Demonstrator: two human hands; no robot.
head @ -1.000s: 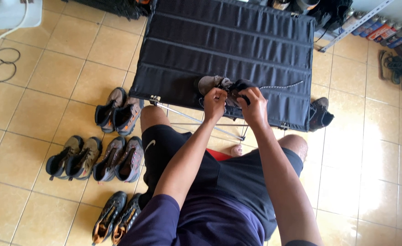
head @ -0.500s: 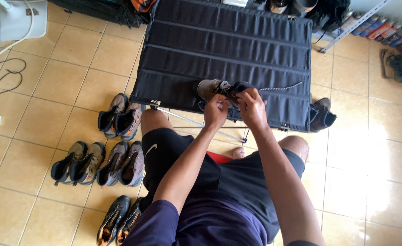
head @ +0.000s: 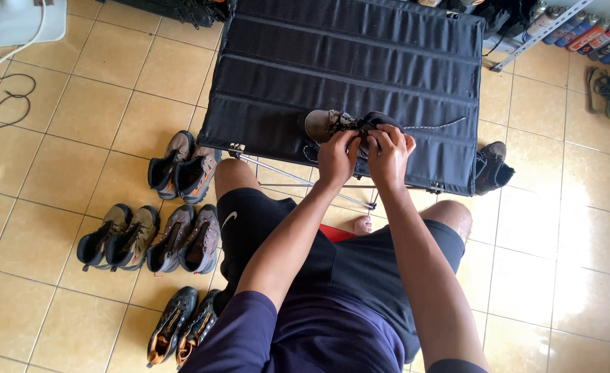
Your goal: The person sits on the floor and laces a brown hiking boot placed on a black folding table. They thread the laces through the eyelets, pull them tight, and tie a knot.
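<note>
Shoe (head: 322,124) on table (head: 284,90): stiff sole, soft upper, light; limp lace (head: 436,126); left hand (head: 337,157) and right hand (head: 390,152) pinched narrow on laces; best gripped at heel.

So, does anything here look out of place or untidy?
Mostly tidy: pairs of boots stand in rows on the floor. One lone shoe sits apart beside the black folding table, and a loose lace trails from the boot being handled.

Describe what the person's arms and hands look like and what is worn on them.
Both arms are bare from short dark purple sleeves down. The left hand and right hand wear no gloves; no rings, watch or markings are visible.
</note>
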